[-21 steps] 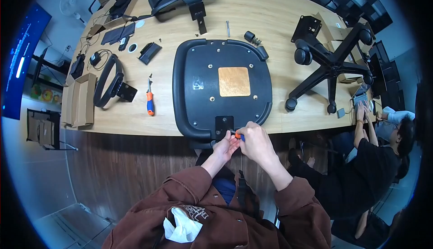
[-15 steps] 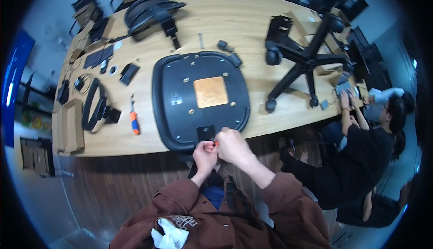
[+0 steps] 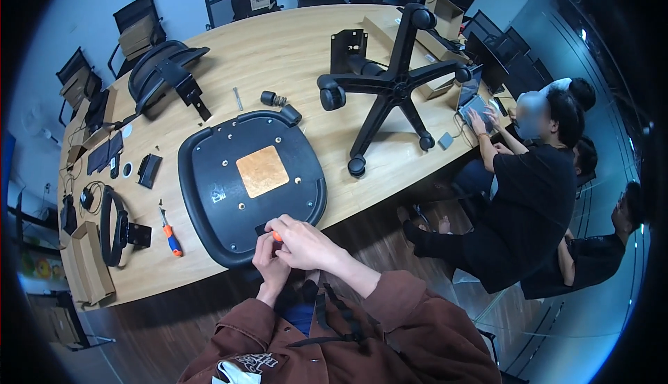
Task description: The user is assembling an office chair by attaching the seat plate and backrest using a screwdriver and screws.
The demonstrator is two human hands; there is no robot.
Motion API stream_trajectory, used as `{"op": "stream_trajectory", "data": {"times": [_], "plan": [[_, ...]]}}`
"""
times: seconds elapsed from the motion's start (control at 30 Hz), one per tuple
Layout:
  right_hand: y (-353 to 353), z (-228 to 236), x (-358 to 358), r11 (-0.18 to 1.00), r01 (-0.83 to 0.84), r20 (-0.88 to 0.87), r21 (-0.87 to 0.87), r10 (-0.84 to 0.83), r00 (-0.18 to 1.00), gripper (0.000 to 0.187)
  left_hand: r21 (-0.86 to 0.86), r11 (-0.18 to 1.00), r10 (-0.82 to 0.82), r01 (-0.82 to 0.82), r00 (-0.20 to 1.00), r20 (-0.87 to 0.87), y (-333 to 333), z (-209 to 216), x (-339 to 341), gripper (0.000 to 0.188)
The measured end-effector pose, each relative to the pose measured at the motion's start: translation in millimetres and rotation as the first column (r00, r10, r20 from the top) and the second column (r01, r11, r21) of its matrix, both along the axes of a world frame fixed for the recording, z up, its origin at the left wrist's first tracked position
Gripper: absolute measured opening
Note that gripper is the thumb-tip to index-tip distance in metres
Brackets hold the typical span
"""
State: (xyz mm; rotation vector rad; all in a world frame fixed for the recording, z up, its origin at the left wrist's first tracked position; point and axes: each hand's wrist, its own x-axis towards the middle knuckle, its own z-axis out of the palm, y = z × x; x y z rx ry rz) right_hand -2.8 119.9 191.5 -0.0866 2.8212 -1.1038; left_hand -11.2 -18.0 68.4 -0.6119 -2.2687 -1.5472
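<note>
Pale wood-grain oval table [image 3: 292, 50]: sweeps from my 9 o'clock round to my 2.
Black five-armed wheeled chair base [image 3: 398, 90]: stands on it at my 1 o'clock, wheels outward.
Black rounded chair seat [image 3: 268, 206]: lies flat at my 11 o'clock, its near edge at my fingers.
My bare right hand [image 3: 304, 241]: curled closed around an orange handle, fingertips over the seat's near edge.
My bare left hand [image 3: 270, 259]: bunched at 7 o'clock of that handle, fingers bent; I cannot tell what they pinch.
Orange-and-blue-handled metal tool [image 3: 168, 229]: loose at my 9 o'clock.
Orange handle [image 3: 277, 236]: a small bit shows between my hands.
</note>
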Motion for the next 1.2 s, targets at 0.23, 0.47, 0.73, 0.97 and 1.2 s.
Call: {"op": "stream_trajectory", "data": {"times": [0.23,0.47,0.73,0.97,1.2], "plan": [[20,-31,22,0.981,-0.018,-0.338,-0.192,-0.049,0.940,0.037,-0.038,0.994,-0.099,0.098,0.995,-0.005,-8,1,2,0.034],[4,-33,26,0.981,0.103,-0.412,-0.163,-0.163,0.897,0.043,0.013,0.999,-0.048,0.048,0.998,0.043,-8,5,9,0.031],[8,-36,31,0.974,0.037,-0.514,-0.225,-0.150,0.845,0.041,0.054,0.999,-0.007,0.000,0.993,0.116,-8,11,14,0.033],[4,-37,40,0.845,-0.036,-0.244,-0.533,-0.113,0.963,0.046,0.003,0.992,-0.123,0.123,0.992,0.037,-11,14,4,0.034],[-1,-54,43,0.957,0.169,-0.476,-0.235,-0.265,0.839,0.045,0.061,0.997,-0.048,0.049,0.999,-0.006,-8,5,13,0.038]]}}
